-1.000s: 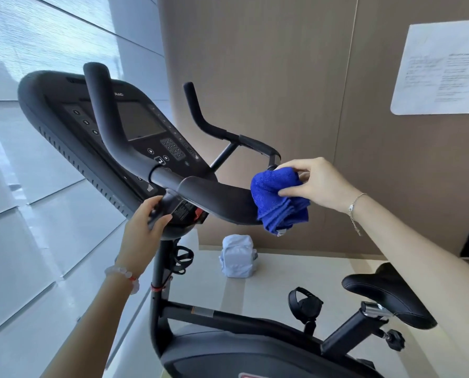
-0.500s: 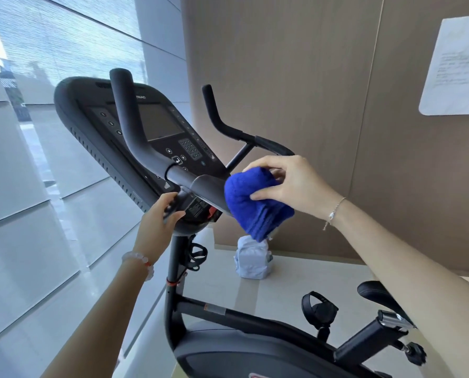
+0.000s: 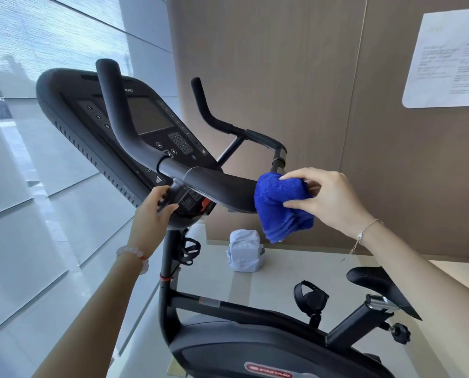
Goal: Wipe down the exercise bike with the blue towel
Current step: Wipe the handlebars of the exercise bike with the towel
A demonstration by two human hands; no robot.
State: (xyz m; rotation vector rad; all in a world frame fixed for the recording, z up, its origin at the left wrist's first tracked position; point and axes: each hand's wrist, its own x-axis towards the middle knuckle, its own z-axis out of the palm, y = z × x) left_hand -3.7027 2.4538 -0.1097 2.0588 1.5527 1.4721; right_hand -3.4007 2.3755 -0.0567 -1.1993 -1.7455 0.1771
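Observation:
A black exercise bike fills the middle of the view, with a console and curved handlebars. My right hand grips a folded blue towel and presses it over the near end of the padded handlebar rest. Just under the console, my left hand holds the black bracket at the top of the bike's post. The towel hides the end of the rest.
The bike's saddle sits at the lower right, a pedal with strap below the towel. A white wrapped bundle stands on the floor by the tan wall. A paper notice hangs upper right. Windows run along the left.
My right hand slid the towel left along the padded rest, then back right to its end. My left hand kept its hold under the console.

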